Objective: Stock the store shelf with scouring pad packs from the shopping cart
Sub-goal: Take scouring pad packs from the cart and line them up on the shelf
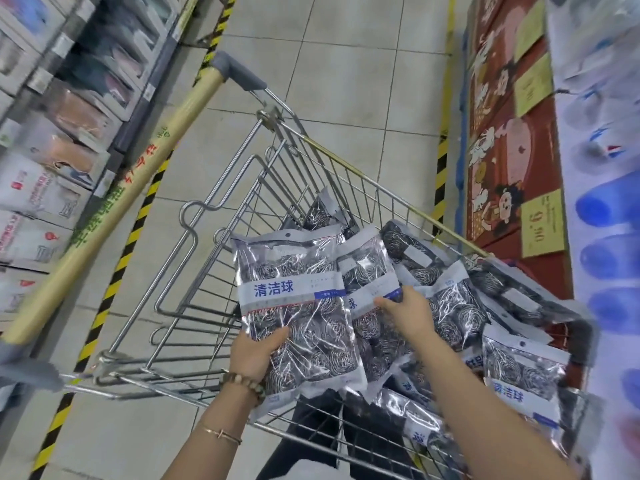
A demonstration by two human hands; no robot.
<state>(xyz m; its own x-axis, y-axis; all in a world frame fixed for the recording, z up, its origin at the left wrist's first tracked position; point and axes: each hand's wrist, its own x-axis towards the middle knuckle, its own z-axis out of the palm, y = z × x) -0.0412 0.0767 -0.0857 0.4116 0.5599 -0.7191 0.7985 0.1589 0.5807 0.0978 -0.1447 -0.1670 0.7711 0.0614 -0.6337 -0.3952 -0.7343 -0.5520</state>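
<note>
Grips the front pack point(294, 306) near its lower edge with the left hand point(258, 351), thumb curled over the face, fingers hidden behind; keeps the label upright and the pack clear above the shopping cart point(346, 163). Pinches the second pack point(367, 265), overlapping just behind the first, with the right hand point(407, 311), thumb and forefinger closed on the label band; probably gathers two packs per trip. Leaves the heap of packs point(457, 306) loose in the basket. Requires a lift and turn towards the shelf point(52, 62), well apart on the left.
</note>
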